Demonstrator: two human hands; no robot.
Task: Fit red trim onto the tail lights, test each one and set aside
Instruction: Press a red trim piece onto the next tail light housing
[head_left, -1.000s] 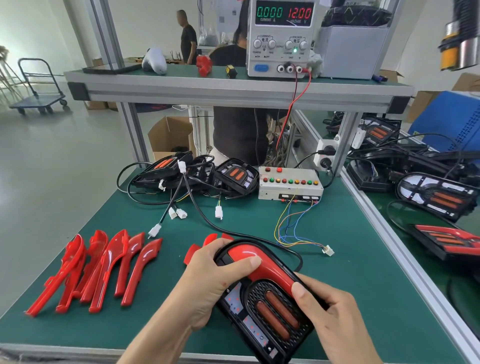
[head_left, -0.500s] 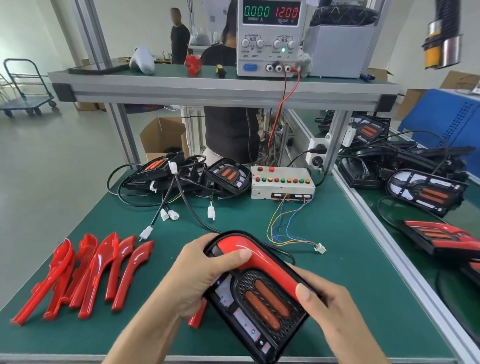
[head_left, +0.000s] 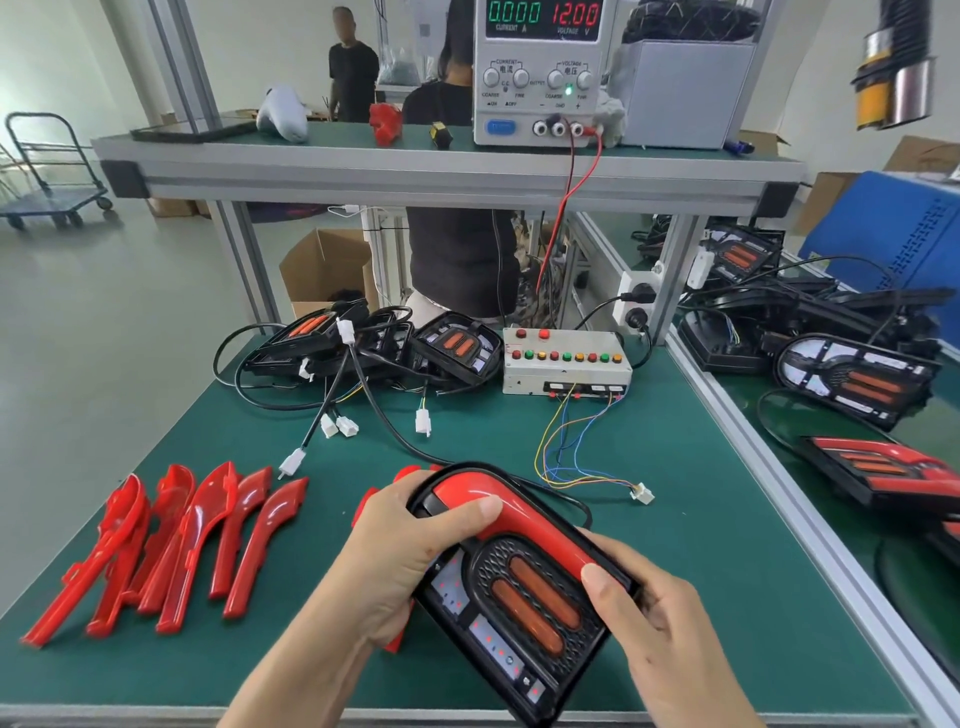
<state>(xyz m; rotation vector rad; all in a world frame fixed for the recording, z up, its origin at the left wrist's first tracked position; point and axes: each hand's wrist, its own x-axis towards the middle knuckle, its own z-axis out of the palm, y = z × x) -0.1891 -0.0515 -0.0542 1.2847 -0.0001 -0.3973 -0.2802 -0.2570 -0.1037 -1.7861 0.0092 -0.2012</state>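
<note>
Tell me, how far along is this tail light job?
Done: a trimmed black tail light lies on the right-hand bench. In hand: both thumbs press a glossy red trim strip onto the black tail light gripped by left hand and right hand. Left: loose red trim pieces, untrimmed lights, testing at the button box.

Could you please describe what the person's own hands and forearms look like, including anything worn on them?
Both the left hand and the right hand are bare: no gloves, rings, watch or wristband show. The forearms are bare too, with no sleeves reaching into view. Fingernails are short and unpainted.
</note>
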